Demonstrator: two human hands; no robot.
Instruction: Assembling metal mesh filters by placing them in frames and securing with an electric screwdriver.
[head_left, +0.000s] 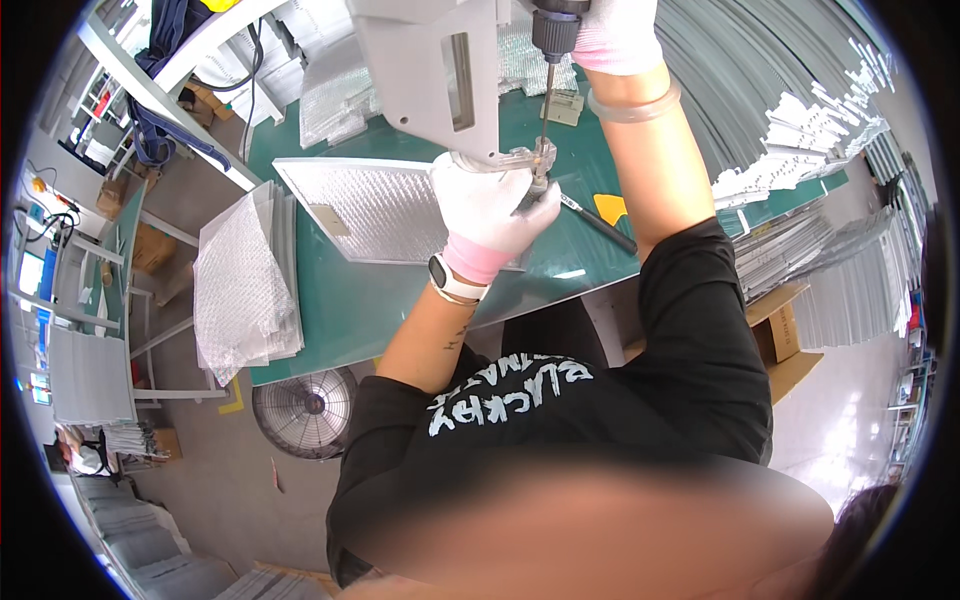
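Note:
My right hand [615, 35], in a white and pink glove, grips a powered screwdriver [553, 25] held upright at the top of the view; its long bit [545, 105] points down. My left hand [490, 205], also gloved, with a watch on the wrist, pinches a small clear plastic part [520, 157] right at the bit's tip, against the lower edge of a grey metal housing [425, 70]. Under my left hand lies a flat silver mesh panel [365, 205] on the green table [340, 310].
A black pen-like tool [600, 222] and a yellow scraper [610, 207] lie on the table to the right. Bubble-wrap sheets [243, 280] are stacked at the left edge. Piles of metal strips [800, 150] fill the right side. A floor fan [305, 410] stands below the table.

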